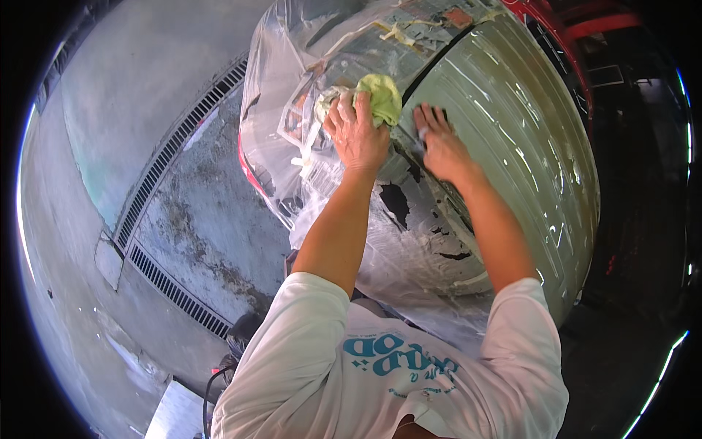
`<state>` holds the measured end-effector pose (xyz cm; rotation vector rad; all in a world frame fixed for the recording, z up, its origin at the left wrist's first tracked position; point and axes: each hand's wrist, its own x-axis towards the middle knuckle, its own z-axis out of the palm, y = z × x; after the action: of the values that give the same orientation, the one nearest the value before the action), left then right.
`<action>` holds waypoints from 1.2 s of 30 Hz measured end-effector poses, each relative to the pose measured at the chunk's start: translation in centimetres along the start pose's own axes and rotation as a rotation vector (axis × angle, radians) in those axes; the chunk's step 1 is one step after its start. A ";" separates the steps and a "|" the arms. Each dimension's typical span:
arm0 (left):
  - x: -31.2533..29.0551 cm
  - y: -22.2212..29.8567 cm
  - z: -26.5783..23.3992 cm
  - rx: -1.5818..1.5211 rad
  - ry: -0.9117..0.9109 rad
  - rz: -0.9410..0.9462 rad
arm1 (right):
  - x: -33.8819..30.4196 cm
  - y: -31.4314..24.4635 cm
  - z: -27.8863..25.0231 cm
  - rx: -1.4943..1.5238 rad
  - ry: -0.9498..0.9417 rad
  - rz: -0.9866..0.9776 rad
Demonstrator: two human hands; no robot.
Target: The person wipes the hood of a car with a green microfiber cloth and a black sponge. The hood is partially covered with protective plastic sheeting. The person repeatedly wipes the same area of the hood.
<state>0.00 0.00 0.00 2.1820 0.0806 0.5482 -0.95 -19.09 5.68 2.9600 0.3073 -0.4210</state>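
Observation:
A crumpled yellow-green cloth (382,99) is bunched under the fingers of my left hand (358,139), which grips it over the plastic sheeting. A whitish bunched part (329,102) shows on the other side of that hand; I cannot tell if it belongs to the same cloth. My right hand (442,146) rests with fingers stretched out on the edge of a grey-green car body panel (504,124), beside the dark seam. I see nothing held in it, though its palm side is hidden. Light streaks shine along the panel.
Clear plastic sheeting (270,95) and torn masking paper (409,219) cover the car around the panel. Red bodywork (599,25) shows at the far right. To the left, slotted drain grates (179,289) run across the stained concrete floor (205,197).

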 end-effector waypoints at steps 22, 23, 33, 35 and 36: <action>1.5 -0.7 0.4 -0.024 0.060 0.041 | 2.6 -3.0 -1.1 0.003 0.139 0.112; 1.3 -0.7 0.4 -0.027 0.059 0.042 | 2.6 -3.1 -0.9 0.026 0.146 0.132; 1.4 -1.1 0.6 -0.020 0.103 0.054 | 2.7 -4.7 -1.3 -0.053 0.063 0.194; 1.8 -1.6 0.7 0.001 0.118 0.054 | -0.1 -6.3 -0.1 -0.024 0.009 0.163; 1.6 -1.5 0.8 0.004 0.112 0.051 | -0.1 -6.0 -1.1 -0.109 -0.027 0.136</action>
<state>1.93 0.73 -1.01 2.1611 0.0857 0.6993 -2.09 -13.08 6.16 2.8442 0.1202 -0.4135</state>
